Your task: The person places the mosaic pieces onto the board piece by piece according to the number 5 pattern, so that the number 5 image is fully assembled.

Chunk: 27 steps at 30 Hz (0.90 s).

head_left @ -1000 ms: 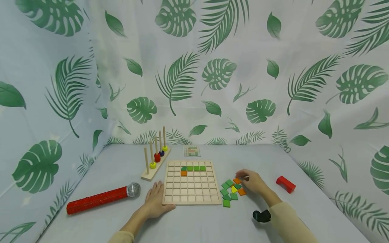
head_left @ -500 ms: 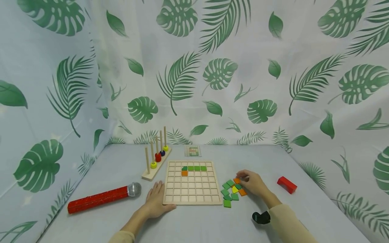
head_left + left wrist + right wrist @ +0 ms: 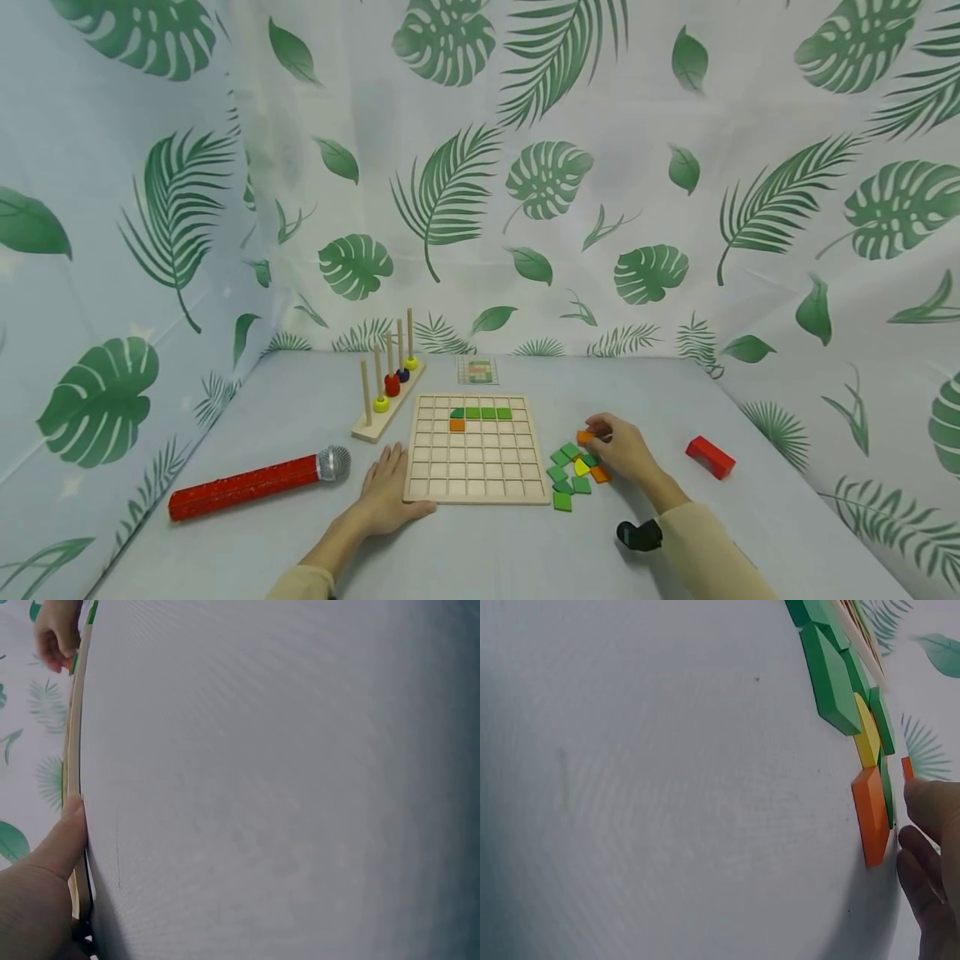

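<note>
The pale grey bench [image 3: 262,780] fills most of the view, tipped sideways. At lower left, the left hand [image 3: 34,907] rests its thumb along the edge of a wooden board [image 3: 76,742]. At upper left, an orange piece [image 3: 68,664] shows at the fingertips of the right hand [image 3: 57,634]. Behind is leaf-printed white cloth [image 3: 19,787].

Looks like a curtained-off tabletop booth; cannot be placed as home, office or lab. Closes in a pale tabletop [image 3: 480,554] with creased leaf-print cloth [image 3: 558,321] — left of the left hand [image 3: 386,496], right of the right hand [image 3: 622,450], and ahead of both. Suggests a play table: holds a gridded wooden board [image 3: 478,458] between the hands, a peg stand [image 3: 373,427] beyond the left, a red block [image 3: 709,457] right of the right.
</note>
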Available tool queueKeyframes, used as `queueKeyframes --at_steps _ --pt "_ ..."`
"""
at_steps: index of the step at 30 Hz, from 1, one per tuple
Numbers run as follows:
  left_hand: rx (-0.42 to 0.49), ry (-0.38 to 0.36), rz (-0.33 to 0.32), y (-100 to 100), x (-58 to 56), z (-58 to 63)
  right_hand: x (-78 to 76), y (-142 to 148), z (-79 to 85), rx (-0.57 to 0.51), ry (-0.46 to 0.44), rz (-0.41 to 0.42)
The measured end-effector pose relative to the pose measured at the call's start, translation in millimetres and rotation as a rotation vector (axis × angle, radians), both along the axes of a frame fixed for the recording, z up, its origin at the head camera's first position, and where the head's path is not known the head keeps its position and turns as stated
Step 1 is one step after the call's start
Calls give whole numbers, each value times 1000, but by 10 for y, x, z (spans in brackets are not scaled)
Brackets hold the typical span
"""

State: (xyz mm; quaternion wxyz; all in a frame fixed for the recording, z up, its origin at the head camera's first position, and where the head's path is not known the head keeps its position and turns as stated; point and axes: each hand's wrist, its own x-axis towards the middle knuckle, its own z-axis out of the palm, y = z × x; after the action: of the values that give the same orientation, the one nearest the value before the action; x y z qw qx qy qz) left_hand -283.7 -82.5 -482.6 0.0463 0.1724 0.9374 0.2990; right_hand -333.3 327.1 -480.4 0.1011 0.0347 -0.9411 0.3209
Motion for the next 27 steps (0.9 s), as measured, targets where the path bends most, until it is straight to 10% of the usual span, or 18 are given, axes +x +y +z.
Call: queueKeyframes --at_steps 27 --pt "-1 3 -2 4 13 16 -140 -811 35 -46 156 195"
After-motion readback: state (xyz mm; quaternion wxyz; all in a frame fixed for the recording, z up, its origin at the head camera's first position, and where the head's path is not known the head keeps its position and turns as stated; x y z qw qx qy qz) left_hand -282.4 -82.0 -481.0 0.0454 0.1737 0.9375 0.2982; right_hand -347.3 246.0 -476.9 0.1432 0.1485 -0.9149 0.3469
